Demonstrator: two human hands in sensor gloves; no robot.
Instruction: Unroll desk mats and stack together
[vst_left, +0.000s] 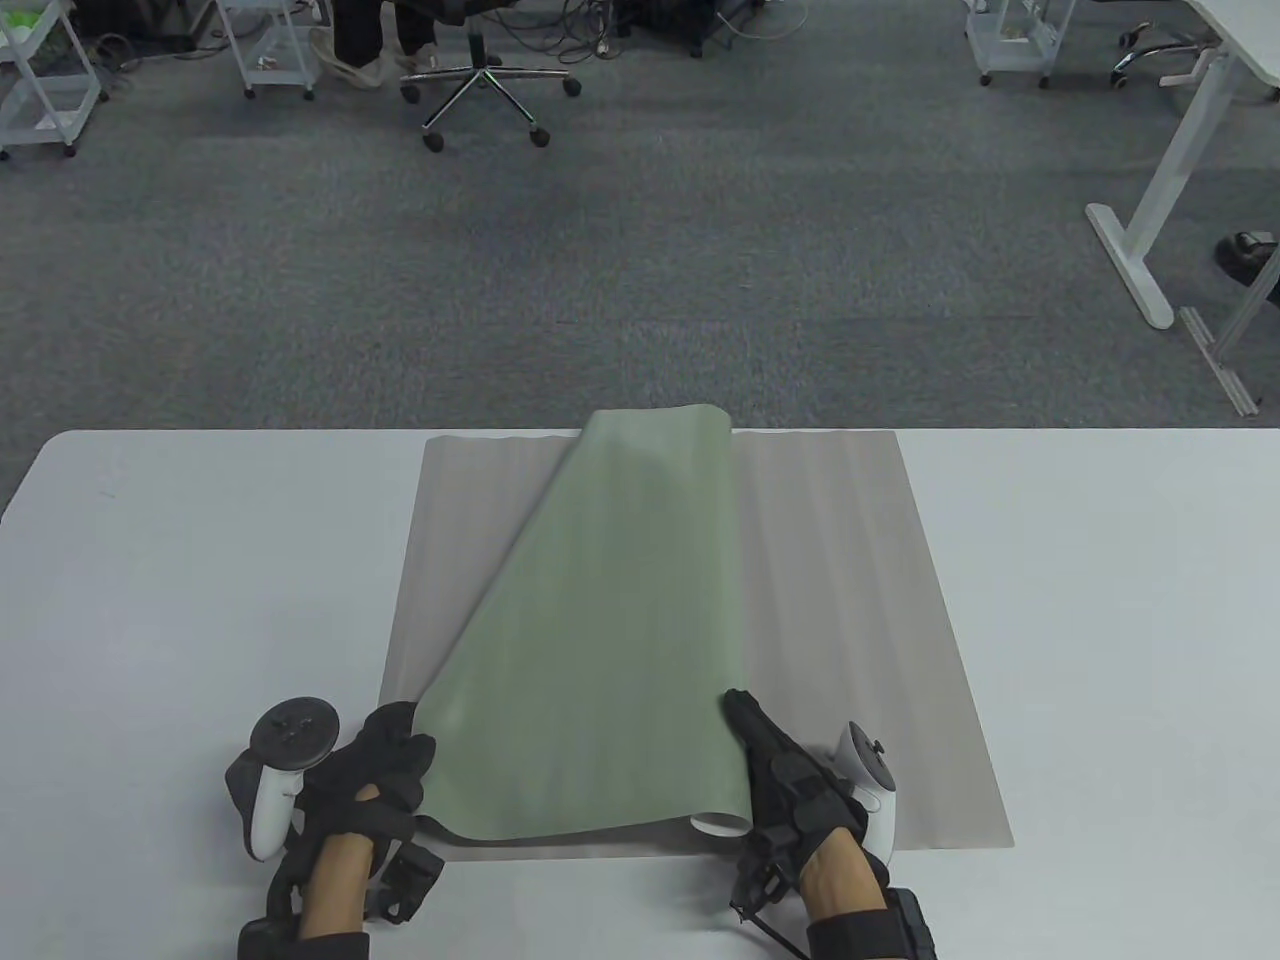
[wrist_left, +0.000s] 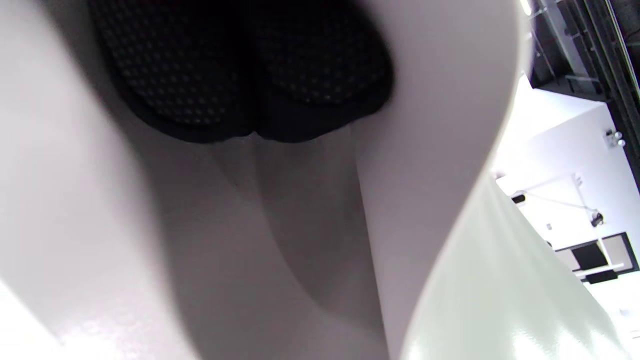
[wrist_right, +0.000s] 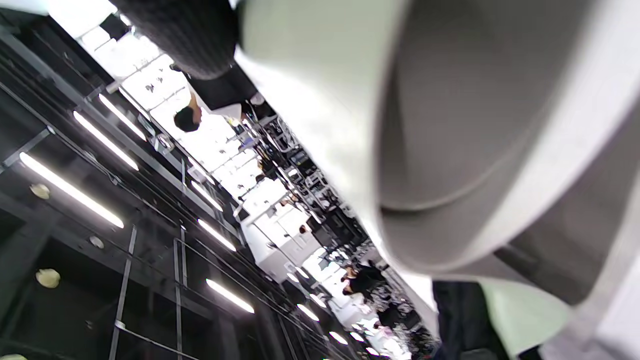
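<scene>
The left hand (vst_left: 375, 775) gripped the green mat's (vst_left: 600, 640) lower-left corner. The right hand (vst_left: 790, 790) grasped its rolled lower-right edge, over the gray mat (vst_left: 850, 620) at frame center.

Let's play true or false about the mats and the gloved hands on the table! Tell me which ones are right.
1. The green mat lies on top of the grey mat. True.
2. The green mat is fully flat. False: its right side is curled into a roll.
3. The left hand grips the green mat's near left corner. True.
4. The right hand is far away from the mats. False: it is at the roll's near end.
5. The grey mat is rolled up. False: it lies spread out.
</scene>
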